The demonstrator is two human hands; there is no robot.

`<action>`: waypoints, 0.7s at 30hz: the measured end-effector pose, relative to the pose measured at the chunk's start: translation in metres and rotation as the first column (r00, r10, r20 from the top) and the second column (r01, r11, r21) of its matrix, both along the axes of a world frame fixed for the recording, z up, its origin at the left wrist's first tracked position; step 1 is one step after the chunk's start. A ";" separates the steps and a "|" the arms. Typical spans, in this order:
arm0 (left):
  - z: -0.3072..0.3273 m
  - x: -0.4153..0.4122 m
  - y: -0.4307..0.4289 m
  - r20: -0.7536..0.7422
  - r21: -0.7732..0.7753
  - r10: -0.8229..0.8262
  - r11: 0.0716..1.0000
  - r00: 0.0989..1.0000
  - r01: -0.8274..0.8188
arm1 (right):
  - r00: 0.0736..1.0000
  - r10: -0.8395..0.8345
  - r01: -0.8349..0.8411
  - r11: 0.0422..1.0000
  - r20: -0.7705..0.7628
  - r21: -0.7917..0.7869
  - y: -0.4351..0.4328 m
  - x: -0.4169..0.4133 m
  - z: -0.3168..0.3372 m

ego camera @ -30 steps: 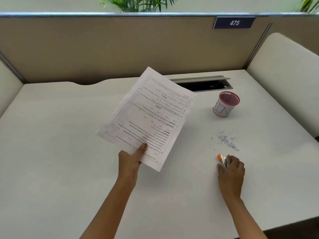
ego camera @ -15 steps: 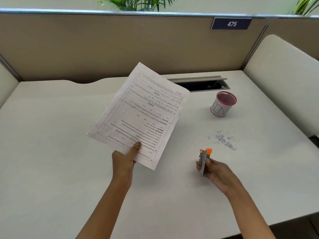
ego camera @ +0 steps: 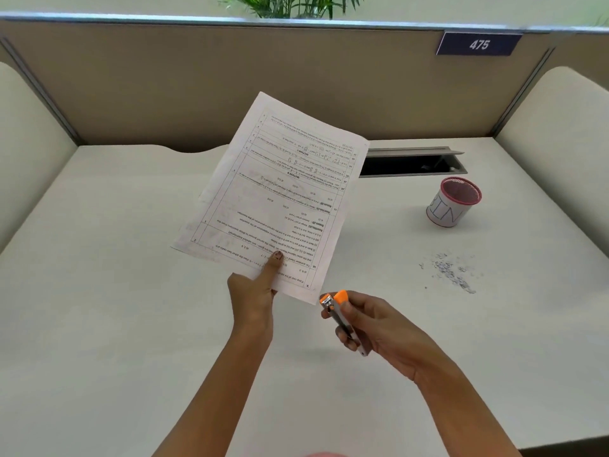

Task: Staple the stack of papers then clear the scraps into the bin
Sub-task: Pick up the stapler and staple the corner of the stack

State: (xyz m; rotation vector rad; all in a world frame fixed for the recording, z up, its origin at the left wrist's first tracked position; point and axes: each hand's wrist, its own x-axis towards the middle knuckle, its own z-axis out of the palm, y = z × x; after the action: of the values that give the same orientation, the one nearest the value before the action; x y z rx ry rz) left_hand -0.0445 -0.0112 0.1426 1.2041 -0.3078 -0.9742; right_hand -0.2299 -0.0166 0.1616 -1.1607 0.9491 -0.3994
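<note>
The thin stack of white printed papers point(ego camera: 273, 199) is held up off the pale grey-white desk point(ego camera: 99, 291), tilted away from the viewer, its black printed text running upside down and skewed. The sheets look flat and smooth, with a slight curl at the far edge. The left hand point(ego camera: 253, 298) pinches the stack at its near edge, thumb pressed flat on top of the print, the other fingers hidden beneath; the forearm reaches up from the bottom of the view.

Just beside the stack's near right corner, but not touching it, the right hand point(ego camera: 372, 324) is clenched around a small metal stapler with an orange plastic tip point(ego camera: 339, 311). The stapler points up and left toward the corner, its shiny steel body lying across the curled fingers, the thumb near the orange end. The wrist is bent inward, the forearm coming in from the lower right.

Further right on the desk lies a loose scatter of tiny grey paper scraps point(ego camera: 451, 272), flat and irregular. Beyond them stands a small round cup-shaped bin with a pink mesh rim point(ego camera: 454, 202), its white wrap hand-lettered "BIN", upright and well apart from both hands. Behind it a rectangular grey cable slot point(ego camera: 412, 163) is cut into the desk. A tan fabric partition point(ego camera: 164, 87) backs the desk, carrying a dark blue number plate reading 475 point(ego camera: 479, 44).
</note>
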 end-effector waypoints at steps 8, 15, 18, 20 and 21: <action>0.018 -0.002 0.005 0.020 -0.030 0.064 0.998 0.998 -0.063 | 0.999 -0.020 0.017 0.994 -0.025 -0.107 -0.003 0.016 0.018; 0.030 -0.006 0.010 0.120 -0.038 0.058 0.998 0.991 -0.054 | 0.999 0.025 -0.027 0.993 -0.024 -0.111 -0.007 0.017 0.029; 0.033 -0.008 0.012 0.159 -0.030 0.047 0.999 0.986 -0.043 | 0.998 0.039 -0.044 0.991 -0.045 -0.125 -0.008 0.019 0.030; 0.036 -0.008 0.012 0.167 -0.027 0.045 0.999 0.985 -0.041 | 0.998 0.028 -0.035 0.989 -0.053 -0.144 -0.008 0.019 0.029; 0.036 -0.008 0.013 0.169 -0.025 0.045 0.999 0.985 -0.041 | 0.998 0.022 -0.029 0.988 -0.051 -0.153 -0.008 0.019 0.029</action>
State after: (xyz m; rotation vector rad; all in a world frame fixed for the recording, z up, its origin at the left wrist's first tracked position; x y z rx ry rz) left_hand -0.0522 0.0014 0.1789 1.2721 -0.4241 -0.8306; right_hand -0.2106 -0.0250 0.1903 -1.3268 0.9584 -0.4305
